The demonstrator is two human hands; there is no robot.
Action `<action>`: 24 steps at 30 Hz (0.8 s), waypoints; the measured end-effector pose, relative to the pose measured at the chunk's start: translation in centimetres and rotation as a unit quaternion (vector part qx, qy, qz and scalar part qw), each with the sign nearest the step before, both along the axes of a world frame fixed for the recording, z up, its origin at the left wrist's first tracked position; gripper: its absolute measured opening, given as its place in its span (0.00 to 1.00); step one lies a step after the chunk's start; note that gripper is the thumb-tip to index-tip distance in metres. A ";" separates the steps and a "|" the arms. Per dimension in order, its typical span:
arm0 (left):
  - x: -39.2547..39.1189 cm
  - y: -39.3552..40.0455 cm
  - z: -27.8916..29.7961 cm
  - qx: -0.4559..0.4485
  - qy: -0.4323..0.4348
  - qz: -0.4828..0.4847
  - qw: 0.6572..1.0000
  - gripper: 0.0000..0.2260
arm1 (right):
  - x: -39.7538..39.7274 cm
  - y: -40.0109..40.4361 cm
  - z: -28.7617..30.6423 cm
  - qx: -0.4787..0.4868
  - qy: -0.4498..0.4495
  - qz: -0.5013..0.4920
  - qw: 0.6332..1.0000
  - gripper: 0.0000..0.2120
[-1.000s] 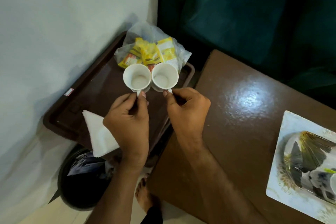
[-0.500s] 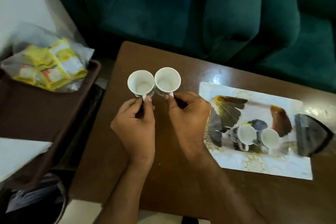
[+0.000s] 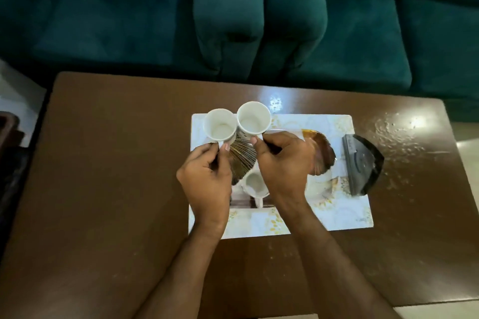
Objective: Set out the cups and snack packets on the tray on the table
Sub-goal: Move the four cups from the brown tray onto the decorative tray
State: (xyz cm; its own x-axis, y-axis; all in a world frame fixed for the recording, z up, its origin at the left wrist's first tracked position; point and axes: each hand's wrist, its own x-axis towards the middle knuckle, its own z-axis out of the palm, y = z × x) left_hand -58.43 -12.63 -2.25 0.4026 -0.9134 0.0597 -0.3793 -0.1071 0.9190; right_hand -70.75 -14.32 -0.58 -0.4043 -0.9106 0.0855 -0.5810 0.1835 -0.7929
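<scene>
I hold two empty white cups side by side over the far left part of the patterned white tray [image 3: 344,217] on the brown table [image 3: 108,189]. My left hand [image 3: 207,184] pinches the handle of the left cup [image 3: 220,128]. My right hand [image 3: 285,163] pinches the handle of the right cup [image 3: 252,119]. A third white cup [image 3: 255,184] stands on the tray between my wrists. My right hand hides part of the tray. No snack packets are in view.
A dark fan-shaped object [image 3: 361,164] lies at the tray's right edge. A dark green sofa [image 3: 259,15] runs along the table's far side. The corner of the brown serving tray [image 3: 7,127] shows at the far left edge.
Both hands carried the two cups rightward from the brown serving tray, over the table, to above the patterned tray. The view swung right; the snack packets left the frame.
</scene>
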 end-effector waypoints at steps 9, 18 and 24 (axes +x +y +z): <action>-3.1 -2.4 -2.9 0.033 -0.040 -0.091 0.994 0.06 | -8.1 -1.2 -2.2 0.100 0.006 0.015 0.995 0.12; -3.5 -1.9 -4.9 0.070 -0.050 -0.118 0.989 0.04 | -10.0 -0.5 -4.7 0.146 0.022 0.033 0.988 0.18; -2.8 -2.4 -5.1 0.111 -0.084 -0.160 0.977 0.02 | -11.3 -0.2 -5.7 0.179 0.030 0.058 0.982 0.13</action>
State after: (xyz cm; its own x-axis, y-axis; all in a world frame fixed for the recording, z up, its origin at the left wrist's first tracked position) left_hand -61.27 -14.99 -7.33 0.0967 -0.9888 -0.1139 -0.5693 -0.1488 0.8086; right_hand -82.06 -14.51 -6.28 -0.3002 -0.9260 -0.2290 -0.6576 0.3748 -0.6535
